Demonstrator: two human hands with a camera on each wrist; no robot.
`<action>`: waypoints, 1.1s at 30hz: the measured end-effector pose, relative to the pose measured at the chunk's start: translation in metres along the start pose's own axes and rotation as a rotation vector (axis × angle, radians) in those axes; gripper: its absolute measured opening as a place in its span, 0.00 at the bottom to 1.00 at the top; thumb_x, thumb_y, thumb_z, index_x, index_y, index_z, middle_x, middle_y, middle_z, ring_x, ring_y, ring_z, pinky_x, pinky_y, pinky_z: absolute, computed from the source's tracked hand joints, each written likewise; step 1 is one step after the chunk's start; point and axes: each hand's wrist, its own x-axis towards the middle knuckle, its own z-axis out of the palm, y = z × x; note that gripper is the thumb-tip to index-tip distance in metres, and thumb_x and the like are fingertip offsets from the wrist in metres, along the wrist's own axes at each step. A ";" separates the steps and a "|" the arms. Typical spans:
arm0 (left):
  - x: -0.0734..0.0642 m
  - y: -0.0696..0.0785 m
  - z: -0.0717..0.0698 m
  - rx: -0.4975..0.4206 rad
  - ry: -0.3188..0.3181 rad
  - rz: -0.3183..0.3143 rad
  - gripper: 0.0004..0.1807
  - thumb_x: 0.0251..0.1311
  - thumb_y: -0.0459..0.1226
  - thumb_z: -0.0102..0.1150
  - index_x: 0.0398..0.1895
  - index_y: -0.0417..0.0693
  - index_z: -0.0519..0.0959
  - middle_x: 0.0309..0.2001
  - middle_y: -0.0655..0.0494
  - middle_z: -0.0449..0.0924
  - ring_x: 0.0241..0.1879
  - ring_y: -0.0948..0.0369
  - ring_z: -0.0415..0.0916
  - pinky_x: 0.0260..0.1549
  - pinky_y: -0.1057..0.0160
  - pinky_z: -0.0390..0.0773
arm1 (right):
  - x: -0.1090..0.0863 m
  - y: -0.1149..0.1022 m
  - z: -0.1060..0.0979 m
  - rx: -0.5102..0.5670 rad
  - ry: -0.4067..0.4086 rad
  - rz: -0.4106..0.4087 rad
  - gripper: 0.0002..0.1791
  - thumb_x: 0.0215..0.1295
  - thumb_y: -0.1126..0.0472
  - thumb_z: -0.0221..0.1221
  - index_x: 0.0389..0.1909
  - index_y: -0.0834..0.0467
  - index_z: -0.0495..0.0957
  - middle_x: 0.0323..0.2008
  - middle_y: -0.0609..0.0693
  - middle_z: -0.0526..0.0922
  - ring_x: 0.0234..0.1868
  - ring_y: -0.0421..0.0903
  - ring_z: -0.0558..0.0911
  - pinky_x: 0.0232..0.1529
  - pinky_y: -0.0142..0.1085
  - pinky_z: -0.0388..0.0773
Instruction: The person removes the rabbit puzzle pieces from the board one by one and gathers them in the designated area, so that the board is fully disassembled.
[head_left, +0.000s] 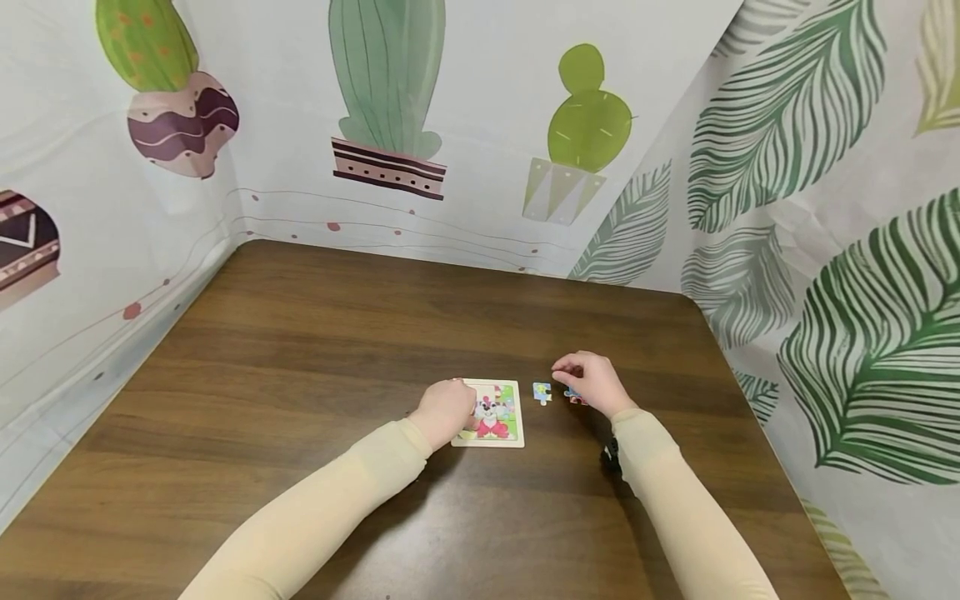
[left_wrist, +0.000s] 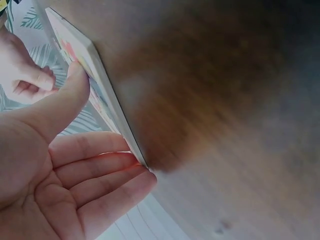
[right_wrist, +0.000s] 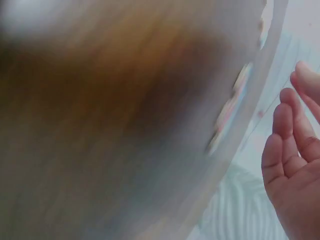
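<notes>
A small square puzzle board [head_left: 521, 443] with a pale frame lies on the table, showing a cartoon animal in red. My left hand [head_left: 444, 411] rests at its left side. In the left wrist view the left thumb [left_wrist: 76, 80] presses on the board's face, while fairly straight fingers [left_wrist: 107, 175] touch the frame at a corner. To the right lies a loose jigsaw piece [head_left: 542, 392]. My right hand [head_left: 597, 382] hovers over more jigsaw pieces [head_left: 576, 398], partly covering them. Its fingers [right_wrist: 283, 122] are loosely bent, with nothing between them and the thumb.
The brown wooden table [head_left: 360, 333] runs back to a wall hanging [head_left: 480, 100] printed with cacti and leaves. A black object [head_left: 611, 455] shows at the right wrist, beside the sleeve.
</notes>
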 end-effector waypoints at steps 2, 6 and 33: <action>0.000 0.000 0.000 0.005 -0.005 -0.004 0.18 0.47 0.52 0.69 0.16 0.50 0.79 0.22 0.58 0.81 0.21 0.64 0.72 0.25 0.63 0.78 | 0.003 -0.009 0.004 0.010 -0.028 -0.030 0.06 0.57 0.60 0.66 0.35 0.56 0.84 0.30 0.46 0.81 0.32 0.43 0.77 0.36 0.37 0.76; 0.000 0.000 -0.001 -0.004 -0.004 -0.016 0.18 0.46 0.52 0.69 0.16 0.50 0.79 0.23 0.56 0.81 0.20 0.64 0.72 0.24 0.62 0.78 | 0.010 -0.029 0.014 0.020 -0.130 -0.075 0.08 0.56 0.58 0.67 0.36 0.55 0.84 0.29 0.45 0.80 0.30 0.42 0.75 0.32 0.34 0.75; 0.001 0.004 -0.001 -0.016 0.034 -0.018 0.15 0.44 0.49 0.72 0.21 0.49 0.80 0.24 0.56 0.82 0.23 0.62 0.77 0.24 0.60 0.79 | 0.017 -0.057 0.038 -0.147 -0.330 -0.258 0.16 0.51 0.58 0.70 0.42 0.52 0.82 0.30 0.45 0.76 0.29 0.40 0.73 0.32 0.30 0.72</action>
